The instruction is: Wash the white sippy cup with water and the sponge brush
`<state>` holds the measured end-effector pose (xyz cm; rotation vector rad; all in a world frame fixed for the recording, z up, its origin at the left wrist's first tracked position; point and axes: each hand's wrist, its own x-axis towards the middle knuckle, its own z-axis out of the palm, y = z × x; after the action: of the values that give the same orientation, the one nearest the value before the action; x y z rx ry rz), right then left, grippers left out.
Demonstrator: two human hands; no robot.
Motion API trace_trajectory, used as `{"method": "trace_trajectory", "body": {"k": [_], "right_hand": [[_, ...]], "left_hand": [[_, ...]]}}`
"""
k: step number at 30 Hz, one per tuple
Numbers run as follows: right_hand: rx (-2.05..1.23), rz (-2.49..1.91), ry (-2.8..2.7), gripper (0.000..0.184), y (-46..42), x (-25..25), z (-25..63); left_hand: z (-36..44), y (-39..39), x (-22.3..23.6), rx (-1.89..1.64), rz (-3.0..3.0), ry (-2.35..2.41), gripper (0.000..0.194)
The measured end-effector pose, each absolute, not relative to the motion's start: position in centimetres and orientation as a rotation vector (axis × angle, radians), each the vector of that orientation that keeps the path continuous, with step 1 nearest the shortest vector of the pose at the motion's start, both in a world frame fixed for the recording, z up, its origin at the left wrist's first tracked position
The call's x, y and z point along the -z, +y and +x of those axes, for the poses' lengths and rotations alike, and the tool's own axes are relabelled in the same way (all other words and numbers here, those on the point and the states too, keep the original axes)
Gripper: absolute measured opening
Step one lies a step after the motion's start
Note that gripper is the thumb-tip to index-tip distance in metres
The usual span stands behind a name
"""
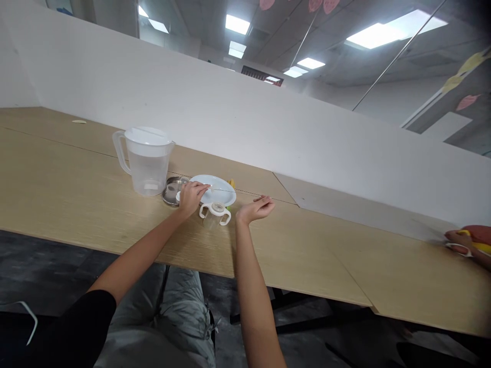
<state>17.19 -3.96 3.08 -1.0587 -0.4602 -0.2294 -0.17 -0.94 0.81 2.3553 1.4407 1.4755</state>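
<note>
Observed left hand (192, 197) over left side of shallow white plate (227, 197), centre of frame, fingers drawn together. Noted right hand (256, 208) right of plate, palm up, fingers curled. Cannot tell whether either grips thin strand (226, 190) crossing plate between them. Logged clear cup with two white handles (218, 208) just below plate, between hands.

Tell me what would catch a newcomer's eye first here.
Probably the tall, translucent pitcher standing on the table, left of the person's hands. Next, the left hand by the white plate, the right hand to the plate's right, and a two-handled cup between the forearms. Another person's hand shows at the far right edge.
</note>
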Motion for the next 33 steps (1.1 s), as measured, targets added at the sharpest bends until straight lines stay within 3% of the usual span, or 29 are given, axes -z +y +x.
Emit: {"method": "trace_trajectory", "body": {"k": [23,33], "right_hand": [[0.077,-1.231,-0.512,0.040,-3.5,-2.2,17.3],[-0.080,-1.392,-0.654,0.032,-2.4,-0.9,17.6]], "left_hand": [[-1.2,1.1,-1.5,-1.208,2.482,1.654,0.013],[-0.7,0.3,-2.1,-1.392,2.312,1.468,0.013]]}}
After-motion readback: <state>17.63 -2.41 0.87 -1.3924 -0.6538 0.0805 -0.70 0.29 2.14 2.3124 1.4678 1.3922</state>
